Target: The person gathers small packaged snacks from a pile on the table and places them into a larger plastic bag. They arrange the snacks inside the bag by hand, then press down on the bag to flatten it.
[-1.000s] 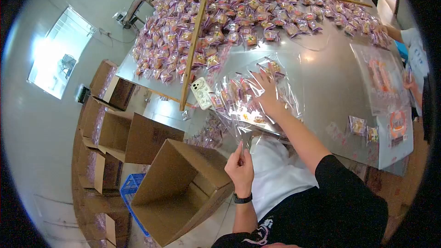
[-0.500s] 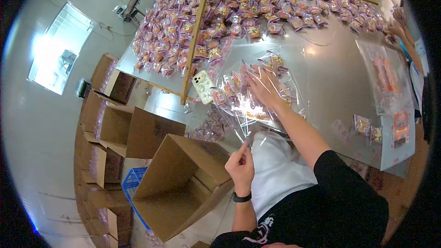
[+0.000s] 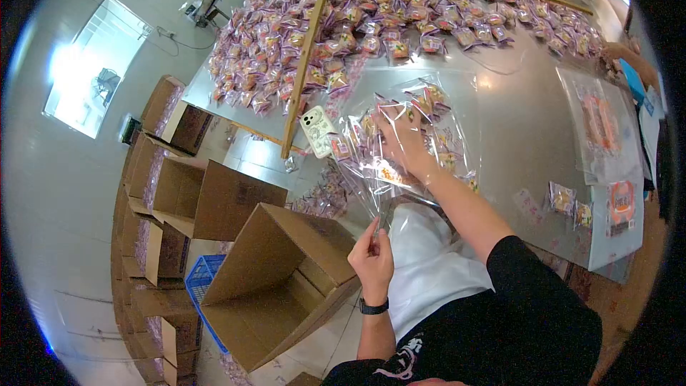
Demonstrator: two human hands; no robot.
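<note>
My left hand (image 3: 371, 261), a dark watch on its wrist, pinches the gathered edge of a clear plastic bag (image 3: 382, 196) at the table's front edge. Inside the bag lie several small wrapped snack packets (image 3: 436, 96), and an orange print shows on its film. My right hand (image 3: 404, 136) rests on the packets at the bag, fingers spread and slightly bent. Glare on the film hides whether that hand is inside the bag or on top. A phone in a pale patterned case (image 3: 316, 131) lies just left of the bag.
A large heap of wrapped packets (image 3: 400, 7) covers the table's far side, with a wooden strip (image 3: 311, 57) across it. Open cardboard boxes (image 3: 286, 279) stand at the left, one in a blue crate (image 3: 204, 282). Flat printed bags (image 3: 599, 114) lie right, near another person's arm (image 3: 632, 57).
My right hand has drawn back slightly toward me, its fingers more bent. My left hand still pinches the bag's edge. At the right, the other person's arm has shifted.
</note>
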